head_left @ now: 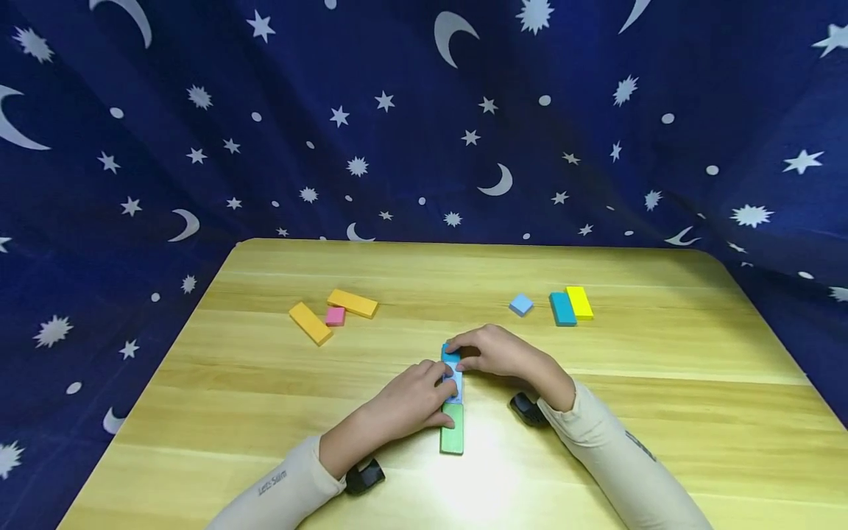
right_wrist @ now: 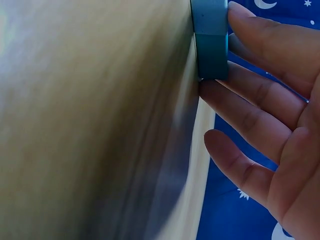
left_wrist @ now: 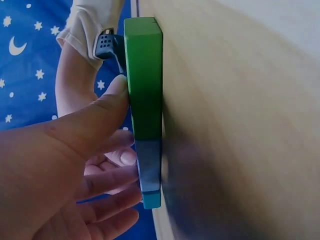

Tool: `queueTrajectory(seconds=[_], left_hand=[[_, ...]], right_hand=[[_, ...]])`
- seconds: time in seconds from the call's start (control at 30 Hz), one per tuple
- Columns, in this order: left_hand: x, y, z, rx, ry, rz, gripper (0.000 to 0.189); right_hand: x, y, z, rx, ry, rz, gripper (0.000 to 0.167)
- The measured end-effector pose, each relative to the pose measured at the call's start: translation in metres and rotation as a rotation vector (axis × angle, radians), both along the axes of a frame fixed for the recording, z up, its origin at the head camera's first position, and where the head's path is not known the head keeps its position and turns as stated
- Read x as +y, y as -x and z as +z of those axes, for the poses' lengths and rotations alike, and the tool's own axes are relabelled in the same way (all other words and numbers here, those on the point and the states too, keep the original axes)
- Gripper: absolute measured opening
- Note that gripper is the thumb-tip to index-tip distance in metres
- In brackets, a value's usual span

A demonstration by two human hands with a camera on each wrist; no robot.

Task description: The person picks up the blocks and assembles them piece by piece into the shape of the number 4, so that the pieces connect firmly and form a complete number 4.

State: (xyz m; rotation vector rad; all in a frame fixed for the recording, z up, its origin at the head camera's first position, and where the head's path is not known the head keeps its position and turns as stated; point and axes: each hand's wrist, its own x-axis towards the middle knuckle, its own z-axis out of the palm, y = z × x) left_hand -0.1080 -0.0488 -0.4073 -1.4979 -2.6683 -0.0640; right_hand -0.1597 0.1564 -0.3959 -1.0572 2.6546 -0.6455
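Observation:
A green block (head_left: 453,434), a light blue block (head_left: 458,377) and a darker blue block (head_left: 447,356) lie end to end in a straight row on the table. My left hand (head_left: 407,401) reaches over the row, thumb touching the green block and fingertips resting on the light blue one. In the left wrist view its fingers lie loosely along the blocks' upper face. At the far end, my right hand (head_left: 500,355) holds the darker blue block between thumb and fingers. The right wrist view shows a fingertip at this block's (right_wrist: 212,57) end and the thumb beside the light blue block.
Two orange blocks (head_left: 310,324) and a pink block (head_left: 335,316) lie at the back left of the wooden table (head_left: 232,383). Back right are a small light blue block (head_left: 521,305), a teal block (head_left: 562,309) and a yellow block (head_left: 579,302). A starry blue cloth (head_left: 411,147) hangs behind.

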Motion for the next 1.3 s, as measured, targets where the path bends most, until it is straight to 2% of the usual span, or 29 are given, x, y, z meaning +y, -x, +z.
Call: queueTrajectory(seconds=[0.2,0.47,0.97,1.17,1.3], left_hand=[[-0.0016,0.0046,-0.0075,0.021,0.007,0.034,0.06],[-0.0009,0.0041,-0.0062,0.001,0.055,0.056,0.061],[-0.0018,0.0044,-0.0042,-0.113,0.042,0.069,0.06],[-0.0044,0.0049,0.0007,-0.196,0.068,0.085,0.06],[-0.0048,0.0053,0.0014,-0.209,0.067,0.083,0.06]], right_hand=[[-0.0015,0.0016,-0.001,0.0,-0.013,-0.004,0.031],[-0.0006,0.0024,0.0028,-0.021,-0.019,-0.002,0.032],[0.0005,0.002,-0.0006,-0.017,0.006,-0.012,0.031],[-0.0001,0.0027,-0.0016,-0.024,0.014,-0.012,0.031],[-0.0003,0.0024,-0.0016,-0.022,0.011,-0.009,0.031]])
